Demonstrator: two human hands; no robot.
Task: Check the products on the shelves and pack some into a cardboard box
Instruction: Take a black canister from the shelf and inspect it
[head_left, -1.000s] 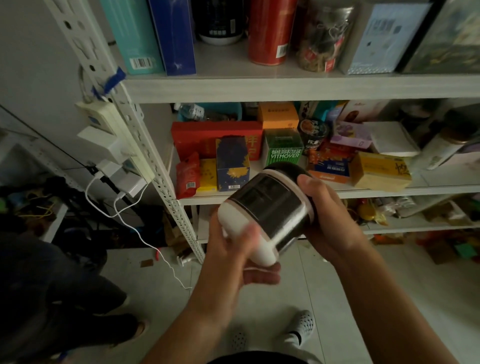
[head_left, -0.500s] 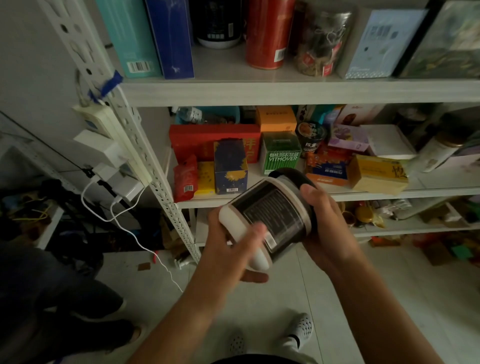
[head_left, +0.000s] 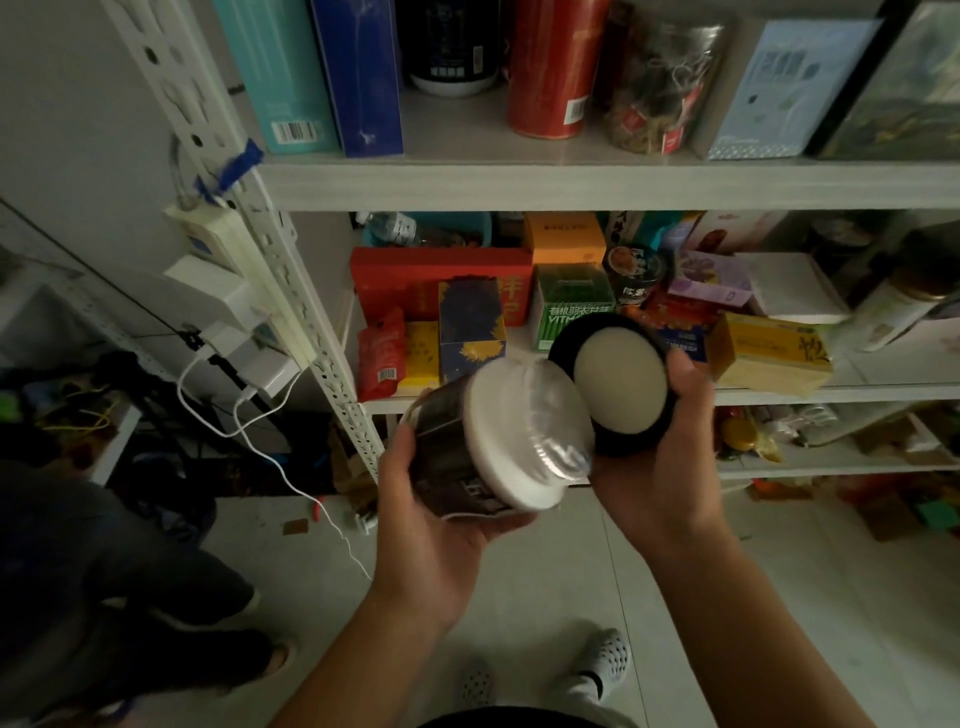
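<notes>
Fingers of the left hand (head_left: 436, 525) grip the dark-labelled jar (head_left: 488, 447), which is tilted with its white mouth toward the camera. The right hand (head_left: 670, 467) grips the black lid (head_left: 618, 384), pale liner visible, just beside the jar. Both items are in front of the stocked shelf (head_left: 779, 395).

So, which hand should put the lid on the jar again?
Probably the right hand: it holds the lid close beside the jar, which the left hand grips.
</notes>
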